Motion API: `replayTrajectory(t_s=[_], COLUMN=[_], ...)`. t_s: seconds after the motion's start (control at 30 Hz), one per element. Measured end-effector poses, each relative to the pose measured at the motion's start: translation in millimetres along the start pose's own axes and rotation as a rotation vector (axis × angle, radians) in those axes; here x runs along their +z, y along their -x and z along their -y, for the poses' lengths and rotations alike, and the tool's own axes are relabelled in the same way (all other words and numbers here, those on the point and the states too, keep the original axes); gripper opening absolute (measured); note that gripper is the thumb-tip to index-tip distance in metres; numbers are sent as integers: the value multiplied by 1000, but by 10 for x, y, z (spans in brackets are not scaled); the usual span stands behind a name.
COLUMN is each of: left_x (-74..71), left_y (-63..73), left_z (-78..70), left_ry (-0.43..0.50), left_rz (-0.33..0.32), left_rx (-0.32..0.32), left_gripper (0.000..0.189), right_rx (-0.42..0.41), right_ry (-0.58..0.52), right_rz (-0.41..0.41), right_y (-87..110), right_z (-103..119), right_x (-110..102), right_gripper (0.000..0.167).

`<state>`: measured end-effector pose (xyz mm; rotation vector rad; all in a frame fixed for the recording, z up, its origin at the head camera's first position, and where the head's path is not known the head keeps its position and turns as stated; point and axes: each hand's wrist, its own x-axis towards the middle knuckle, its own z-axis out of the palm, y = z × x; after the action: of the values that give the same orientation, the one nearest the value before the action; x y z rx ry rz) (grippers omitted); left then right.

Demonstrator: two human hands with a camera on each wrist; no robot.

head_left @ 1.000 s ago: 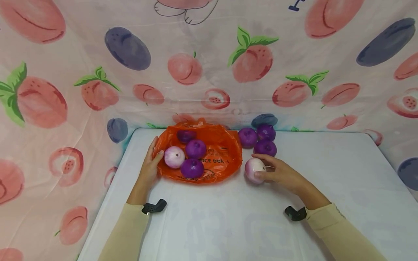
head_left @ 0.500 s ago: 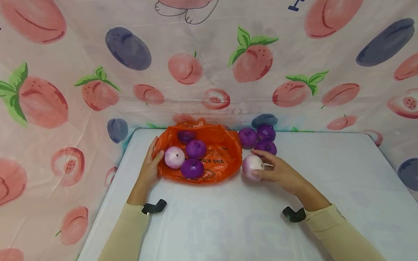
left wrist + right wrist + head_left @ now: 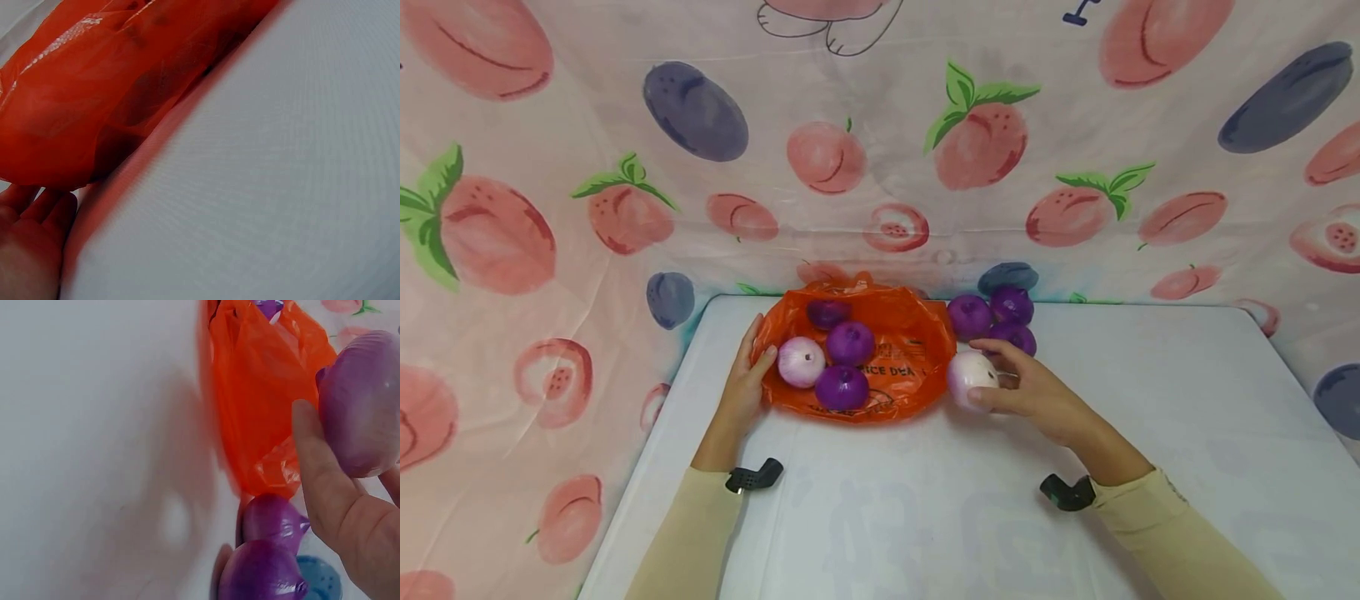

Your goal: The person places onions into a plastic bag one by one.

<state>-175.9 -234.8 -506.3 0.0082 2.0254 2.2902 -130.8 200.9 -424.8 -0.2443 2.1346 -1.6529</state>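
Note:
An orange plastic bag (image 3: pixel 895 400) lies with its mouth spread wide. Inside it are several onions: a pale onion (image 3: pixel 801 362), a purple onion (image 3: pixel 842 388) and others behind. My left hand (image 3: pixel 747 383) holds the bag's left rim, thumb at the edge and fingers along the outside; the left wrist view catches those fingertips at the orange plastic (image 3: pixel 69 137). My right hand (image 3: pixel 1033 392) grips a whitish-purple onion (image 3: pixel 967 382) between thumb and fingers, right at the bag's right rim. The right wrist view has this onion (image 3: pixel 365 403) raised above the table, its shadow below.
Three purple onions (image 3: pixel 970 317) cluster at the back, just right of the bag. Everything stands on a white-covered table (image 3: pixel 895 508). A fruit-printed cloth (image 3: pixel 880 125) hangs along the table's back edge.
My right hand has moved left and slightly up in the view with the pale onion, bringing it against the bag's right rim. The left hand and the bag have stayed in place.

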Motion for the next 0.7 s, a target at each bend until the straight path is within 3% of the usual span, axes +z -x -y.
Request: replayTrajectory(t_s=[0.37, 0.7], left_x=[4, 18], left_y=[1, 9], left_z=[-18, -43], left_ry=[2, 24], left_rz=[6, 6], left_rx=[-4, -11], left_gripper=[63, 66], right_rx=[-84, -63], right_ry=[-8, 19], right_rz=[-17, -57], right_y=[-32, -73], right_z=[127, 279], right_x=[79, 199], right_gripper=[63, 65])
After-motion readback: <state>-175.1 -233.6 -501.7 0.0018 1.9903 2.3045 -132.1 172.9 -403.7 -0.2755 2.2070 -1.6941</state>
